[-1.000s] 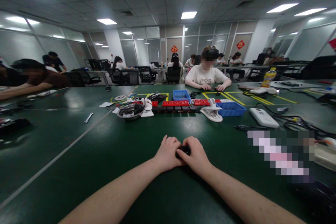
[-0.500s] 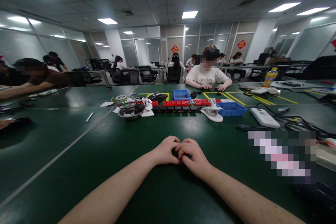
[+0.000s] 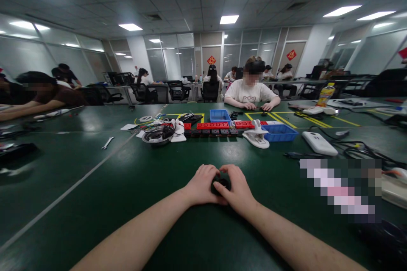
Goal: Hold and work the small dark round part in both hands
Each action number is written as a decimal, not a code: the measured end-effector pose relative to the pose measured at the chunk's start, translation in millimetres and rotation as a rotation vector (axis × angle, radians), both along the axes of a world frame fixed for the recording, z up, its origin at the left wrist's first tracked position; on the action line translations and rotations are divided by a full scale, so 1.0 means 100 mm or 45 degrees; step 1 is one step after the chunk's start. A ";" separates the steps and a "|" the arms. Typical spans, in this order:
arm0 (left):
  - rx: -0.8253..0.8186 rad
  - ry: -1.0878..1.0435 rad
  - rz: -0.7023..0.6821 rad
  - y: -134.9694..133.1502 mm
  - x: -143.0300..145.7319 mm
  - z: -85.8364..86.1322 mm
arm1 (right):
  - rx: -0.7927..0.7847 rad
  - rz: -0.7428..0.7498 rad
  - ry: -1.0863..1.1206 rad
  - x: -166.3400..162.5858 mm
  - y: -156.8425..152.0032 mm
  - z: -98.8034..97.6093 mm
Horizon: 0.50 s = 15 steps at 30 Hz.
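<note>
A small black round thing [image 3: 222, 183] shows between my two hands above the green table [image 3: 152, 237]; its kind is too dark to make out. My left hand [image 3: 202, 185] curls round its left side, fingers bent over the far edge and thumb low along the near side. From the right, my right hand [image 3: 238, 186] closes on it, with the thumb laid across the top and the fingers bent behind. The fingertips of both hands nearly meet, and they hide part of the thing.
Beyond my hands stand red power strips [image 3: 213, 125], a white clamp [image 3: 256, 135], a metal bowl [image 3: 159, 134] of cables and a blue bin [image 3: 280, 132]. A wrench [image 3: 108, 142] lies left, a white power bank [image 3: 319, 142] right. A person [image 3: 249, 91] sits opposite.
My hands have parted slightly and the right fingers have straightened, its thumb now lying over the black thing. More of that thing shows than before.
</note>
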<state>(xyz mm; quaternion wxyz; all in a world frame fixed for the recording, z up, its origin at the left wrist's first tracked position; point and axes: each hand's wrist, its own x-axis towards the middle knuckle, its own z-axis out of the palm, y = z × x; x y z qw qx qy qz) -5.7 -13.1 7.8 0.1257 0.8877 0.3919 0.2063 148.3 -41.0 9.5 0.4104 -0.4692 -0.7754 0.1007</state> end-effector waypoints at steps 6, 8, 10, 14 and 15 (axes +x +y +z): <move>0.112 0.109 0.269 -0.13 0.11 -0.03 | -0.097 -0.104 -0.128 -0.02 0.04 -0.03; 0.093 0.133 0.264 -0.14 0.12 -0.03 | -0.106 -0.084 -0.160 -0.02 0.04 -0.02; 0.068 0.133 0.233 -0.13 0.11 -0.02 | -0.100 -0.060 -0.164 -0.02 0.04 -0.01; 0.006 0.085 0.160 -0.07 0.07 0.02 | -0.090 -0.016 -0.144 -0.01 0.03 0.01; -0.022 0.068 0.124 -0.05 0.05 0.03 | -0.092 -0.003 -0.136 0.00 0.03 0.02</move>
